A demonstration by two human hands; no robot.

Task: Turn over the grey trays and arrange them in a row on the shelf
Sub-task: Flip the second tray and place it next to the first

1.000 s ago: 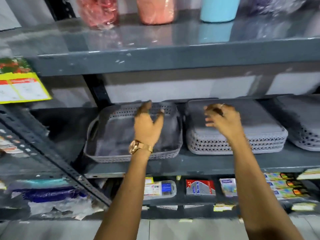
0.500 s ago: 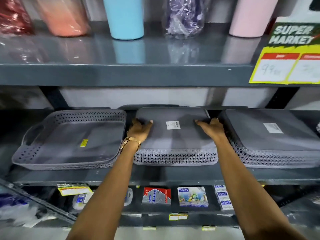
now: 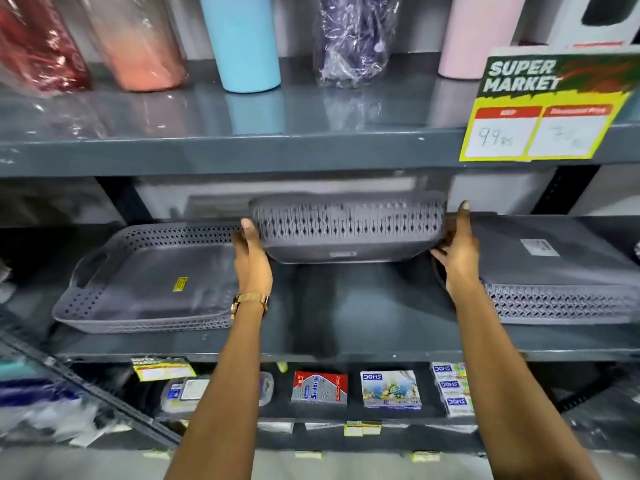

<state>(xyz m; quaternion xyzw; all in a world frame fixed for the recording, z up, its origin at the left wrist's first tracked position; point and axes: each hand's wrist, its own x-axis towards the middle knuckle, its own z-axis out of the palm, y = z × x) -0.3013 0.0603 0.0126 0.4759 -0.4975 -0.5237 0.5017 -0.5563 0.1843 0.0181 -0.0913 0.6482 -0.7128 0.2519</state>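
Note:
A grey perforated tray (image 3: 348, 230) hangs tilted above the middle shelf (image 3: 346, 306), its side wall facing me and its base turned down toward me. My left hand (image 3: 251, 258) grips its left end and my right hand (image 3: 457, 251) grips its right end. On the shelf to the left, a grey tray (image 3: 152, 282) sits right way up with a yellow sticker inside. To the right a stack of grey trays (image 3: 561, 278) lies upside down with a white label on top.
The upper shelf (image 3: 242, 147) runs close above the lifted tray and carries wrapped bottles and a blue tumbler (image 3: 242, 39). A yellow price sign (image 3: 543, 109) hangs at its right. Small packets (image 3: 389, 389) line the lower shelf.
The middle tray lay upside down on the shelf with my hands at its sides. Now both hands have lifted it and tipped it up on edge.

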